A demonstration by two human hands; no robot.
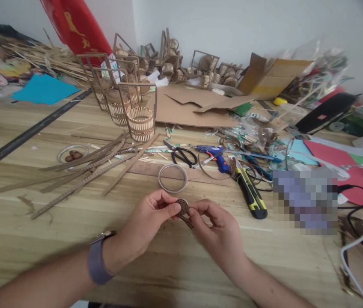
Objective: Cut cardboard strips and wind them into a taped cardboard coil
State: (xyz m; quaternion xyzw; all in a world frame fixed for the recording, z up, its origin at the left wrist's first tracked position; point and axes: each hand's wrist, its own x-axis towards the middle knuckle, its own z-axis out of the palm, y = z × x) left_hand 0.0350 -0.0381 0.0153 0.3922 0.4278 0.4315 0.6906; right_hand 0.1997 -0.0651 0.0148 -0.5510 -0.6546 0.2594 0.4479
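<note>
My left hand [164, 209] pinches a small brown coil of corrugated cardboard strip [183, 206] between thumb and fingers, its flat round face turned up. On the coil's other side, my right hand [212, 224] is closed with thumb and forefinger at its edge. A loose tail of the strip [185, 221] hangs below the coil between both hands. Just beyond the fingers lies a ring-shaped roll of tape [173, 178]. Black-handled scissors [183, 155] rest behind it, beside a blue glue gun [215, 155].
A yellow-black utility knife [250, 190] lies to the right. Brown cardboard strips [85, 175] spread across the left, near a ring holding brown balls [74, 156]. Small slatted buckets [141, 124] with tall frames stand behind. Cardboard sheets [197, 111] and cluttered papers fill the back and right.
</note>
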